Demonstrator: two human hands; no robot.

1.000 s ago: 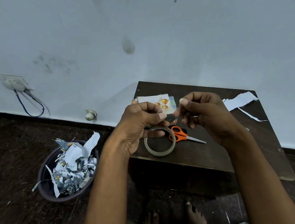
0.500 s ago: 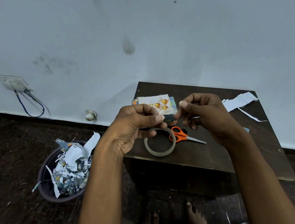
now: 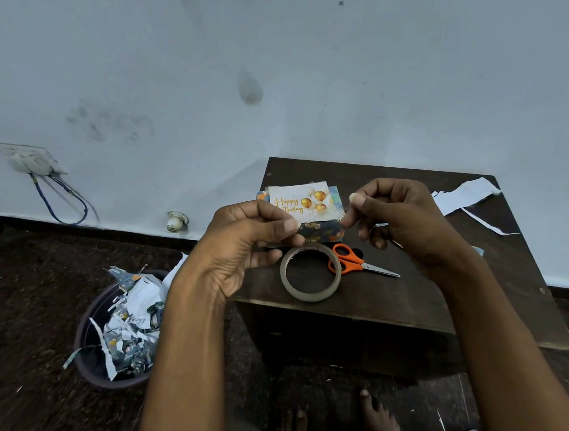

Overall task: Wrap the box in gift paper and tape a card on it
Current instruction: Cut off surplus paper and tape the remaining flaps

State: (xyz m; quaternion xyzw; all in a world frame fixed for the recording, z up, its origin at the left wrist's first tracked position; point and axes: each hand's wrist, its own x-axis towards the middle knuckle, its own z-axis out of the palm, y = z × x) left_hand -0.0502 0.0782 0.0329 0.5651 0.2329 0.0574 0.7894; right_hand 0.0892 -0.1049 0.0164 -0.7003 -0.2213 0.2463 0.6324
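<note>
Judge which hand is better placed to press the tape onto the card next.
Right, probably. The right hand pinches beside the card's near right corner on the wrapped box; the left hand pinches lower, past the card's left side.

The counter (image 3: 403,294) is dark wood with a smooth, faintly sheened top, and on it lie a roll of clear glossy plastic tape (image 3: 310,273) and scissors (image 3: 356,264) with bare metal blades and smooth orange plastic handles. The card (image 3: 304,201) is glossy printed paper with shiny gold balloons, lying on a box (image 3: 322,231) wrapped in patterned paper. The bin (image 3: 92,356) looks like matt dark plastic and holds crumpled paper scraps (image 3: 131,328); the floor (image 3: 29,340) is dark and rough-speckled, the wall (image 3: 298,76) matt and painted.
</note>
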